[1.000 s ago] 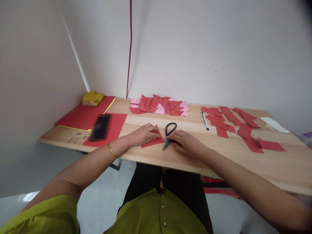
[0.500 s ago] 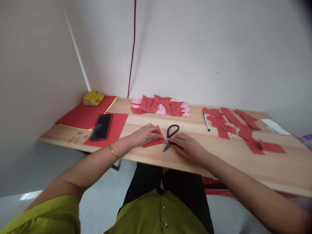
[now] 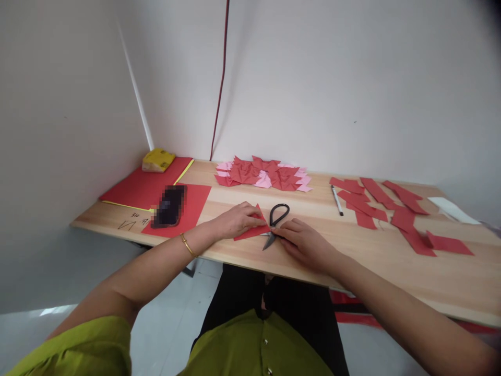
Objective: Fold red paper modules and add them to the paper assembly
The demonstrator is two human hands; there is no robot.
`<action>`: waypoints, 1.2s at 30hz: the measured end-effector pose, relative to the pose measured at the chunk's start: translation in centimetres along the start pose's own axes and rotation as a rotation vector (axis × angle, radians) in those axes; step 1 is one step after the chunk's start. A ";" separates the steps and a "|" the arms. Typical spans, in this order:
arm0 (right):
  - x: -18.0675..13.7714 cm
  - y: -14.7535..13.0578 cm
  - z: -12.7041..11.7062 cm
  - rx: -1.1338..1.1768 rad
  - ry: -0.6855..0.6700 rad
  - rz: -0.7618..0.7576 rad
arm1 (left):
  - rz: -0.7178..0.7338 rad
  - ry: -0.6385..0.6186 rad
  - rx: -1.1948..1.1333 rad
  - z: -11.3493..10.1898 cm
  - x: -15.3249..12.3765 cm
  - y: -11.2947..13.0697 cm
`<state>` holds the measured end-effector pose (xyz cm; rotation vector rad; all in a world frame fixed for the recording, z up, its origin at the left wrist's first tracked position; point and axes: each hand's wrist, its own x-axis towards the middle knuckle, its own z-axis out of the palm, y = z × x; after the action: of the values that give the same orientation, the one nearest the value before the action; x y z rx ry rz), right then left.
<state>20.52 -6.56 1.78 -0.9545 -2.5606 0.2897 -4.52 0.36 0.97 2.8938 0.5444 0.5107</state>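
A folded, triangular piece of red paper lies near the front edge of the table, and my left hand grips it with curled fingers that cover part of it. Black-handled scissors rest at the paper's right corner. My right hand has its fingers on them at the pivot, where it hides one handle loop. The dark blades point toward the table's front edge and look slightly parted.
Folded red and pink paper pieces lie by the wall. A phone sits on red paper at left, near a yellow packet. To the right are a marker pen, red strips and white paper.
The whole scene has shifted slightly right and down as the camera turned. Both hands, the red paper and the scissors keep almost the same places relative to each other.
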 end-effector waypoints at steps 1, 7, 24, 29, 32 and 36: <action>0.0 0.0 0.0 -0.006 -0.006 0.001 | -0.006 -0.006 -0.028 -0.2 -0.1 0.0; -0.5 0.7 -0.1 -0.018 0.014 -0.009 | -0.025 -0.057 -0.173 -1.4 -1.3 0.1; 0.1 0.2 0.3 0.005 0.018 -0.035 | -0.015 -0.023 -0.177 -1.2 -1.6 0.1; 0.3 -0.4 0.6 0.014 0.030 -0.061 | 0.003 -0.021 -0.157 -1.2 -1.5 0.2; 0.0 -0.2 0.9 0.013 0.049 -0.059 | 0.010 -0.016 -0.159 -1.0 -1.6 0.2; 0.0 -0.4 1.1 -0.007 0.033 -0.058 | -0.002 -0.006 -0.158 -0.9 -1.6 0.1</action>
<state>19.82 -6.98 0.92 -0.8781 -2.5560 0.2475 -6.24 -0.24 1.32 2.7438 0.4833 0.5195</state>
